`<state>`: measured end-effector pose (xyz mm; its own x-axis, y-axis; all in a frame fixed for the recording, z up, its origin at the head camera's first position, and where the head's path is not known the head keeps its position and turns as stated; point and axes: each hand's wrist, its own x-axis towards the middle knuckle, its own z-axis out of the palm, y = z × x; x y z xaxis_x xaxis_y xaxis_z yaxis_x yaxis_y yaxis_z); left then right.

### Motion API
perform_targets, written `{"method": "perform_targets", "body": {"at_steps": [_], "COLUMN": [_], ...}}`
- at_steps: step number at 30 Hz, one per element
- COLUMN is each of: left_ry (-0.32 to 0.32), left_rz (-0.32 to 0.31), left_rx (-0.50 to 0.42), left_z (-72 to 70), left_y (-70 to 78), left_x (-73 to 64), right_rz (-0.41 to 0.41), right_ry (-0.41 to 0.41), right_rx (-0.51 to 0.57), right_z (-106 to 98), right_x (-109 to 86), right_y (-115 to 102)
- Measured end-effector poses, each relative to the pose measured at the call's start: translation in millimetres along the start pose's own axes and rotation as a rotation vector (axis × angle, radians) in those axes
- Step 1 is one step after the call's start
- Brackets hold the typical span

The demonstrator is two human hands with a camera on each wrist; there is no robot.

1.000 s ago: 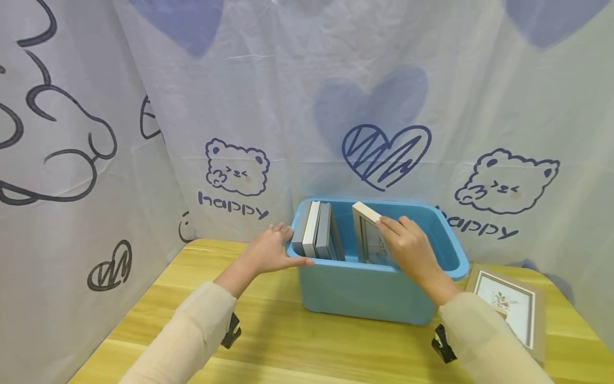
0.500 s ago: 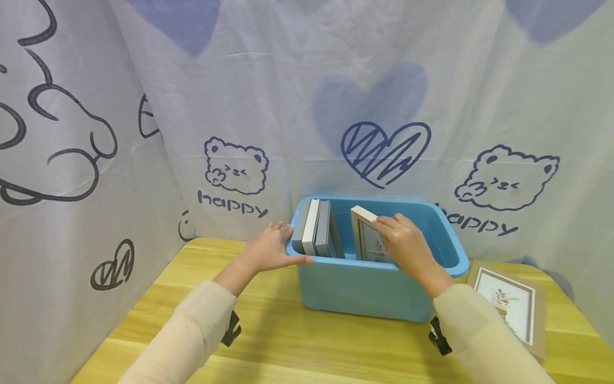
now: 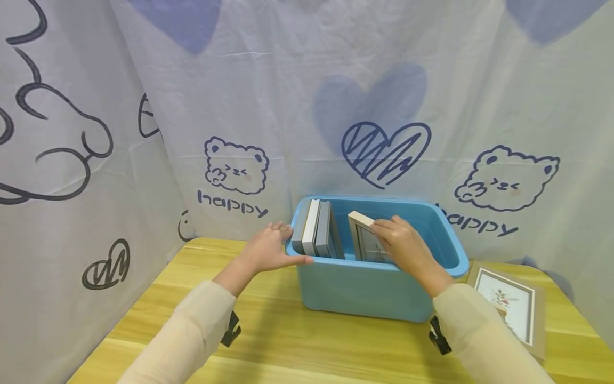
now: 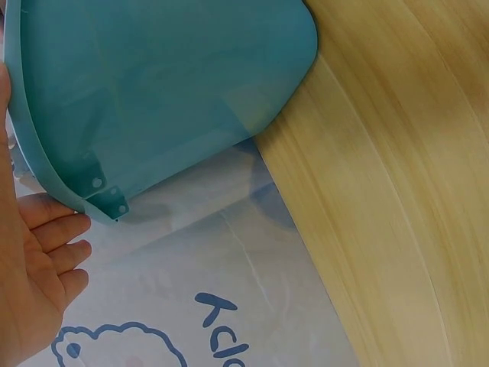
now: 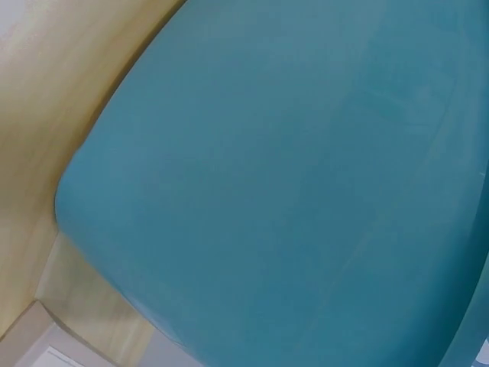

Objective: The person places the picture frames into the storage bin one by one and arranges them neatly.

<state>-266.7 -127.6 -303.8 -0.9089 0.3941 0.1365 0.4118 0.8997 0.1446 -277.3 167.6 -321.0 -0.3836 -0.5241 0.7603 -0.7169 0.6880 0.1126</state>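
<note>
My right hand [image 3: 400, 242] pinches the upper edge of a cream-edged picture frame [image 3: 365, 240], which stands tilted inside a blue plastic bin [image 3: 364, 288]. The frame's lower part is hidden behind the bin's front wall. Across the bin's left front corner rests my left hand [image 3: 266, 249], thumb stretched along the front rim and fingers against the left side. In the left wrist view, the fingers [image 4: 65, 229] of that hand lie loosely bent at the rim. Several grey and white frames [image 3: 314, 229] stand upright side by side at the bin's left end.
Another picture frame [image 3: 510, 306], with a plant picture, lies flat on the wooden table [image 3: 278, 341] right of the bin. A printed curtain [image 3: 307, 106] hangs close behind the table, and more of it runs along the left. The right wrist view shows mostly bin wall [image 5: 267, 183].
The picture frame in my right hand has moved slightly left and lower in the bin, its top leaning more to the left. My left hand stays at the bin's corner.
</note>
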Motion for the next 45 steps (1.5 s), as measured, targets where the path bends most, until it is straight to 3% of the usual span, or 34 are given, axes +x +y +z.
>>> {"method": "perform_targets", "body": {"at_steps": [10,19,27,31,39,45], "left_ry": [0.013,0.014,0.004,0.001,0.011,0.011], "left_rz": [-0.001,0.01,0.003,-0.004,0.009,0.003], "left_rx": [-0.019,-0.011,-0.011,-0.014,-0.006,-0.009], "left_z": [0.5,-1.9,-1.3,-1.1,0.5,-0.1], "left_y": [0.3,0.2,0.8,0.9,-0.1,0.8], "left_x": [-0.9,0.5,-0.5,-0.6,-0.4,-1.1], "right_rz": [-0.028,0.113,0.232,0.247,0.294,0.345], "right_ry": [-0.078,-0.261,-0.368,-0.371,-0.301,-0.325], "right_rx": [-0.007,0.061,0.075,0.045,-0.072,-0.105], "right_z": [-1.0,-15.9,-21.8,-20.1,-14.2,-13.9], "right_x": [0.2,4.7,0.3,1.7,8.2,7.6], "right_y": [0.1,-1.0,-0.5,-2.8,-9.1,-9.0]}}
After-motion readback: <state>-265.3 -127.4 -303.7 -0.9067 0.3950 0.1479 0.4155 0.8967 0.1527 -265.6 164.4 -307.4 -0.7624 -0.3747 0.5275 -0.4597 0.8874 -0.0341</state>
